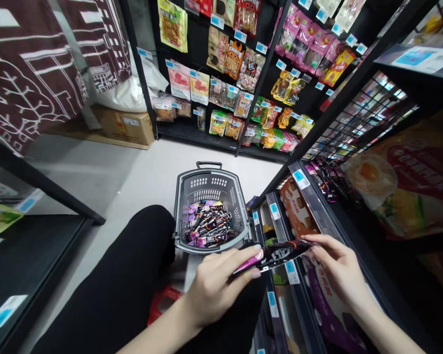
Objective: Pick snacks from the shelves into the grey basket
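Both hands on one dark packet (280, 251).
Pinched at its ends by left hand (216, 285) and right hand (339, 268), so it lies flat; basket (206, 187) close by.

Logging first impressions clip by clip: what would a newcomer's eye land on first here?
First, the dark snack packet held between the left hand and right hand, low in the middle. Just beyond it on the floor stands a grey basket heaped with similar packets; bright hanging snack bags fill the far rack.

Dark, pink-edged packet (276, 254), level, aloft
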Demonstrator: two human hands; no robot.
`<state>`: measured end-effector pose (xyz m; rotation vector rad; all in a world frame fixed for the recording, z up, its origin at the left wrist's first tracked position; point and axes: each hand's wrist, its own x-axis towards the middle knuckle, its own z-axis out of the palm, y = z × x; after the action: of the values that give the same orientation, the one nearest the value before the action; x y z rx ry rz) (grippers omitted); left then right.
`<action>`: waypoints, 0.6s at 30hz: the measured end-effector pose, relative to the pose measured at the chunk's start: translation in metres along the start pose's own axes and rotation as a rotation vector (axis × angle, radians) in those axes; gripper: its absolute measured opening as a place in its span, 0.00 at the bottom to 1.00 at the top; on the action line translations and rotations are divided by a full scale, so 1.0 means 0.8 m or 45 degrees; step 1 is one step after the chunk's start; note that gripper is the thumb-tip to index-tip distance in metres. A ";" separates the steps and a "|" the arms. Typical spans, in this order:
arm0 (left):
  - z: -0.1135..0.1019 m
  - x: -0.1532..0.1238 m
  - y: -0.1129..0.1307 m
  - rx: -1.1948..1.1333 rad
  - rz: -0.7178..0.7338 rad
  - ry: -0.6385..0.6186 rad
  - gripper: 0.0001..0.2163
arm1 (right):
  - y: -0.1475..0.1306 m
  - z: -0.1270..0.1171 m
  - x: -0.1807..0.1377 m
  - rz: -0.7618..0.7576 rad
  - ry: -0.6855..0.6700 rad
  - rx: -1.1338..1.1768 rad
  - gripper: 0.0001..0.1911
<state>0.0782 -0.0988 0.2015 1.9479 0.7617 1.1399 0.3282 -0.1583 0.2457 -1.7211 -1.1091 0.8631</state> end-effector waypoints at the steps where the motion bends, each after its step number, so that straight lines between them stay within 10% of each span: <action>1: -0.001 0.002 0.002 -0.086 -0.084 0.020 0.12 | -0.001 -0.001 0.000 -0.017 0.004 -0.013 0.12; 8: -0.009 0.028 -0.003 -0.976 -0.872 -0.088 0.15 | -0.020 0.002 -0.012 -0.218 0.076 -0.215 0.12; 18: -0.005 0.033 -0.015 -1.154 -0.975 -0.060 0.17 | -0.011 -0.005 -0.010 -0.905 -0.085 -0.743 0.16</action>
<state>0.0848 -0.0704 0.2047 0.8021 0.6917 0.7396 0.3261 -0.1656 0.2560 -1.5395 -1.9870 0.1480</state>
